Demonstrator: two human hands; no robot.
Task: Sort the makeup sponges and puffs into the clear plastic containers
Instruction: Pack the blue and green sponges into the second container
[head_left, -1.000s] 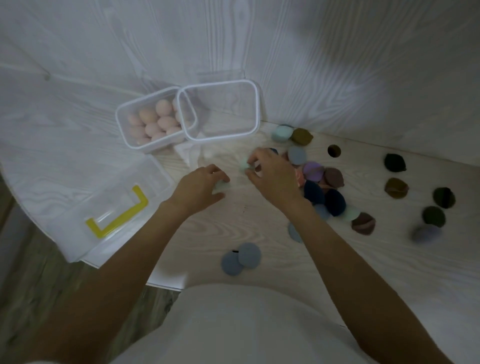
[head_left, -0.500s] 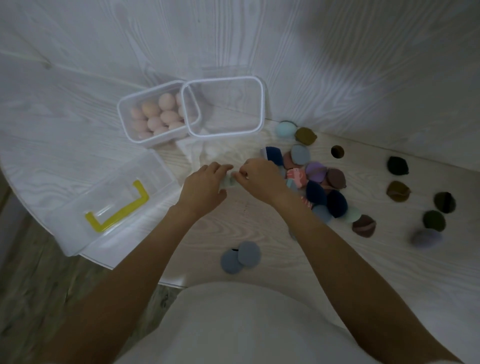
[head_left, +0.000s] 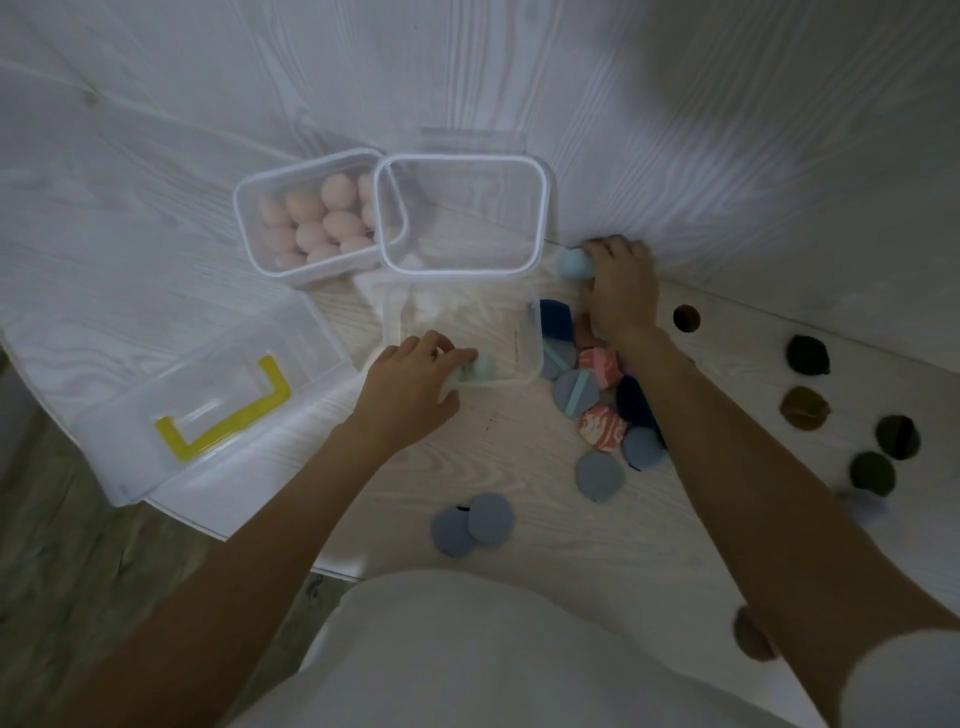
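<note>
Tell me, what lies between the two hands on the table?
In the head view, a low clear container lies between left hand and right hand.

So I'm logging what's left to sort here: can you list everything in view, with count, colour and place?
Clear containers: three; two side by side at the back, a third nearer, in front of them.
Egg-shaped sponges: about a dozen, peach, in the back left container.
Lid with yellow handle: one, clear, on the table's left edge.
Mixed puffs: a pile, blue, navy, pink marbled, right of the near container.
Grey-blue puffs: two, overlapping, near the table's front.
Dark puffs: about five, olive and brown, spread at the right.
Table: one, pale wood grain.
Left hand: holds pale green sponges at the near container.
Right hand: grips a light blue sponge.
</note>
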